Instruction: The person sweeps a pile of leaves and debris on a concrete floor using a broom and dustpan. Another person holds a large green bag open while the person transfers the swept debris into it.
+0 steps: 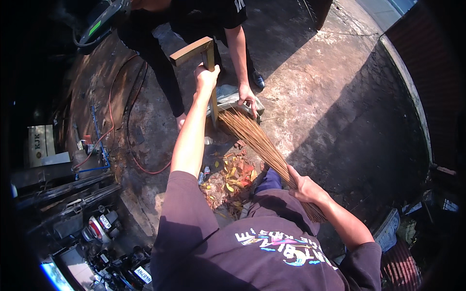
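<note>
Across a stained concrete floor (pixel 310 82), a stick broom (pixel 257 139) slants from the wearer's right hand (pixel 305 188) toward a low, pale container (pixel 229 104), its splayed ends close against the near edge. The right grip is wrapped round the bundle's narrower part, presumably to keep the sticks together and aim their spread. The left hand (pixel 207 77) has its grip curled firmly about the upright of an angled handle (pixel 191 51), apparently to steady it; whether handle and container are joined cannot be told. A co-worker's hand (pixel 247 97) touches the container's rim. Dry leaves (pixel 238 174) lie left of the broom. Sunlight and hard shade divide the floor; a red hose (pixel 147 171) curves at left, and a ribbed wall (pixel 432 72) bounds the right.
</note>
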The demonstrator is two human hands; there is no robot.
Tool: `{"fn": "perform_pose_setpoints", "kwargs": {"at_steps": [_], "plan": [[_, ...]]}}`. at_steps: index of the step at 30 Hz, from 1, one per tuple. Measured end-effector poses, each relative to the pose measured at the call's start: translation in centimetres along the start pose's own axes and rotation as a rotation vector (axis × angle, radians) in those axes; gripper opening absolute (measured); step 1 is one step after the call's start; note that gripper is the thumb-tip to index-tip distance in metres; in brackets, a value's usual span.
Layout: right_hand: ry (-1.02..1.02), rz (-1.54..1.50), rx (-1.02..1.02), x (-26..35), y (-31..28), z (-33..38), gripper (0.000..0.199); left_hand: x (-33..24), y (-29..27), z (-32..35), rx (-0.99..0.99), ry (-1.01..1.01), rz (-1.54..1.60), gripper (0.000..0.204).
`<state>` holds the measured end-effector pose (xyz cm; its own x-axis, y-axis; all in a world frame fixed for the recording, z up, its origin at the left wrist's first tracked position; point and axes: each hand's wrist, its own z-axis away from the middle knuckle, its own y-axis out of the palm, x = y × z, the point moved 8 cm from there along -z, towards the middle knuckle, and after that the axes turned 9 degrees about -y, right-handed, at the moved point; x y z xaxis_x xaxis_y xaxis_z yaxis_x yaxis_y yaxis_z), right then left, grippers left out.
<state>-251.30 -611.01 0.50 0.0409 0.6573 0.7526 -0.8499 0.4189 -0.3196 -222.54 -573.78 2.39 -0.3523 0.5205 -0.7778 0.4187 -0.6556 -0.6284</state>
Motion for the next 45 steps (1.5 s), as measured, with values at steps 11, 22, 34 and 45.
{"fn": "perform_pose_setpoints", "kwargs": {"at_steps": [11,22,34,45], "plan": [[0.018,-0.239,-0.041,1.9,0.4,6.9,0.085,-4.2,9.9,-2.3,0.207,-0.103,-0.480,0.028],[0.058,-0.341,0.029,1.2,-0.5,11.9,0.085,-9.0,8.3,-1.6,0.206,-0.132,-0.539,0.034],[0.035,-0.855,0.024,-4.5,0.3,16.7,0.089,-14.8,-1.6,5.0,-0.045,-0.151,-0.513,0.038],[0.017,-1.030,-0.084,-18.9,-3.4,22.2,0.093,-11.4,-32.7,32.8,-0.455,0.030,0.394,0.015]]}}
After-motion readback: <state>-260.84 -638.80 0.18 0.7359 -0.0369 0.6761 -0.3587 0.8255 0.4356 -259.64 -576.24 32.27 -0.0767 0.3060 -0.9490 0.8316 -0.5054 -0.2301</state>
